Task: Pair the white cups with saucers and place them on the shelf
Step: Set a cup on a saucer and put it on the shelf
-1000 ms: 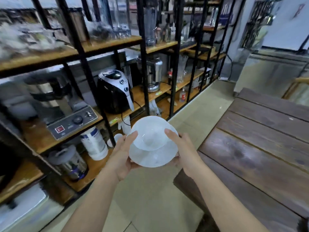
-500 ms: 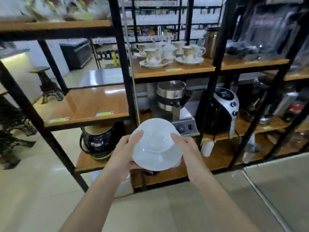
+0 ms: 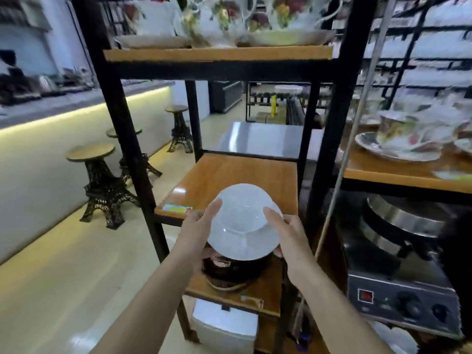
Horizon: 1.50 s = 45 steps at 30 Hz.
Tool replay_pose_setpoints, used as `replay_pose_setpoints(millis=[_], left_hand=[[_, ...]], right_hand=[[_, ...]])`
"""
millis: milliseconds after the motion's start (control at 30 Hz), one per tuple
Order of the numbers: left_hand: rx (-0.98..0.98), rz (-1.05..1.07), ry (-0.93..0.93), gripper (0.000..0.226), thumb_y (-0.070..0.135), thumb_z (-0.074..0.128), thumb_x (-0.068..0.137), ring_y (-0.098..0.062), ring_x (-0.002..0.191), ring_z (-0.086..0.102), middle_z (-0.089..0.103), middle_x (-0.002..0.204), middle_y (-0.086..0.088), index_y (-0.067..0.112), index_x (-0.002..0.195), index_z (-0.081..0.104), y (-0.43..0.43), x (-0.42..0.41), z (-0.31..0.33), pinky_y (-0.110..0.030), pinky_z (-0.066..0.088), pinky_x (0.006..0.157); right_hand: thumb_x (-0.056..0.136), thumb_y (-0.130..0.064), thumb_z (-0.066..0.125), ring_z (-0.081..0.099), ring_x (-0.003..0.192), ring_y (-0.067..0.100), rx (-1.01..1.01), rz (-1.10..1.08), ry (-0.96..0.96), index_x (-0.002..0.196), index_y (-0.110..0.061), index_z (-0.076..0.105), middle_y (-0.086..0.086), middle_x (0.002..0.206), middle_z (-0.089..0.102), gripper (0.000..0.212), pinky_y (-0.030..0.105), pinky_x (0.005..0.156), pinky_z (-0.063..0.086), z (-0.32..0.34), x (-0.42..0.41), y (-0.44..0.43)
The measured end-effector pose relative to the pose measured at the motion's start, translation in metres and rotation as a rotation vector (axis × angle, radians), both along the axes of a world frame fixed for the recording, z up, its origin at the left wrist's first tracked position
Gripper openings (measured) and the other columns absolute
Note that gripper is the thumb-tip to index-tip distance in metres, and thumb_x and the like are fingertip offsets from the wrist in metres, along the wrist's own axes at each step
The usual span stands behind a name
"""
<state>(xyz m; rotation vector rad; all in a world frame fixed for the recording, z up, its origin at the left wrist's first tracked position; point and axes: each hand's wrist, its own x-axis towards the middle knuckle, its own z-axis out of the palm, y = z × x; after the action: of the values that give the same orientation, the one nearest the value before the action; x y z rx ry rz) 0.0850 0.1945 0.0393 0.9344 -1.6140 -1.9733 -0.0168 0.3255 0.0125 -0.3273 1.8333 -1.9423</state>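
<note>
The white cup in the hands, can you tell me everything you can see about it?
The white cup is plain, smooth and glossy, like porcelain, and looks empty. It sits upright on a matching white saucer; no handle shows. The left hand and right hand hold the pair from either side, thumbs touching the cup's rim. The pair is in the air at the front edge of a bare wooden shelf.

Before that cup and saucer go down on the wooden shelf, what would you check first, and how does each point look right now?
1. Cup sitting on saucer: ok.
2. Both hands holding the pair, left hand and right hand at opposite sides: ok.
3. Bare space on the middle shelf just ahead: ok.
4. Pair held level: not ok, it tips toward the person.
5. Clear of the black post on the right: ok, though close.
6. Grip under the saucer: cannot tell, fingers hidden there.
</note>
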Motion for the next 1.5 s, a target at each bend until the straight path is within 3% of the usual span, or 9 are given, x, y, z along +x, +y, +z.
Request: replay_pose_setpoints(millis=[100,267,367,467,633,833,1033,1333,1500], left_hand=[[0.001,0.051,-0.010,0.041,0.057,0.064,0.075,-0.022,0.086,0.064,0.066,0.099,-0.001,0.024,0.097,0.061,-0.042,-0.032,0.002,-0.031,0.056,0.049],[-0.045,0.150,-0.102,0.061,0.065,0.064,0.069,-0.030,0.096,0.061,0.066,0.103,-0.009,0.013,0.101,0.065,-0.119,-0.081,-0.006,-0.047,0.049,0.090],[-0.061,0.235,-0.115,0.053,0.059,0.068,0.070,-0.024,0.074,0.054,0.057,0.077,-0.008,0.007,0.071,0.058,-0.163,-0.112,-0.015,-0.038,0.043,0.071],[-0.059,0.228,-0.102,0.044,0.049,0.071,0.073,-0.023,0.071,0.051,0.053,0.070,-0.005,0.012,0.061,0.052,-0.201,-0.137,-0.024,-0.039,0.043,0.072],[-0.057,0.134,-0.100,0.039,0.044,0.069,0.077,-0.023,0.069,0.056,0.058,0.075,-0.008,0.008,0.067,0.055,-0.254,-0.162,-0.041,-0.030,0.043,0.058],[-0.084,0.142,-0.166,0.040,0.047,0.069,0.076,-0.016,0.061,0.057,0.059,0.064,-0.001,0.013,0.060,0.055,-0.286,-0.180,-0.058,-0.028,0.044,0.053],[-0.085,0.131,-0.307,0.046,0.057,0.066,0.073,-0.033,0.104,0.054,0.062,0.102,-0.014,0.011,0.075,0.061,-0.297,-0.190,-0.068,-0.050,0.048,0.091],[-0.144,0.146,-0.393,0.049,0.072,0.056,0.070,-0.033,0.111,0.048,0.059,0.109,-0.012,0.024,0.068,0.049,-0.296,-0.194,-0.076,-0.053,0.041,0.099],[-0.331,0.158,-0.476,0.072,0.070,0.046,0.078,-0.036,0.129,0.035,0.044,0.138,-0.014,0.015,0.125,0.055,-0.292,-0.191,-0.061,-0.053,0.027,0.109]], right_hand=[[0.072,-0.056,0.064,0.052,0.077,0.012,0.004,0.031,-0.004,0.103,-0.019,0.051,0.000,0.095,0.055,0.050,0.023,0.055,0.040,0.004,-0.040,-0.046],[0.079,-0.048,0.062,0.054,0.071,0.015,0.061,0.063,-0.028,0.103,-0.008,0.050,0.003,0.086,0.054,0.048,0.022,0.051,0.040,0.000,-0.089,-0.121],[0.079,-0.051,0.060,0.048,0.064,0.012,0.107,0.080,-0.011,0.105,-0.011,0.048,0.002,0.083,0.051,0.049,0.020,0.046,0.037,-0.005,-0.112,-0.164],[0.079,-0.053,0.058,0.049,0.068,0.013,0.141,0.018,-0.003,0.112,-0.014,0.049,0.004,0.088,0.053,0.052,0.024,0.053,0.036,-0.014,-0.131,-0.200],[0.076,-0.059,0.059,0.054,0.082,0.017,0.224,-0.021,0.008,0.110,-0.020,0.045,0.007,0.100,0.056,0.053,0.027,0.063,0.042,-0.026,-0.150,-0.247],[0.075,-0.061,0.059,0.058,0.079,0.018,0.301,0.000,-0.005,0.099,-0.023,0.048,0.005,0.096,0.058,0.046,0.023,0.056,0.045,-0.038,-0.164,-0.272],[0.077,-0.061,0.057,0.051,0.064,0.015,0.348,0.001,-0.007,0.097,-0.017,0.053,0.006,0.090,0.057,0.049,0.020,0.051,0.042,-0.046,-0.172,-0.280],[0.077,-0.066,0.051,0.046,0.061,0.015,0.499,0.043,-0.026,0.097,-0.011,0.056,0.005,0.080,0.052,0.059,0.021,0.046,0.037,-0.039,-0.174,-0.280],[0.072,-0.074,0.046,0.050,0.075,0.010,0.615,-0.020,0.190,0.096,-0.016,0.049,-0.001,0.093,0.055,0.063,0.025,0.058,0.037,-0.024,-0.175,-0.270]])
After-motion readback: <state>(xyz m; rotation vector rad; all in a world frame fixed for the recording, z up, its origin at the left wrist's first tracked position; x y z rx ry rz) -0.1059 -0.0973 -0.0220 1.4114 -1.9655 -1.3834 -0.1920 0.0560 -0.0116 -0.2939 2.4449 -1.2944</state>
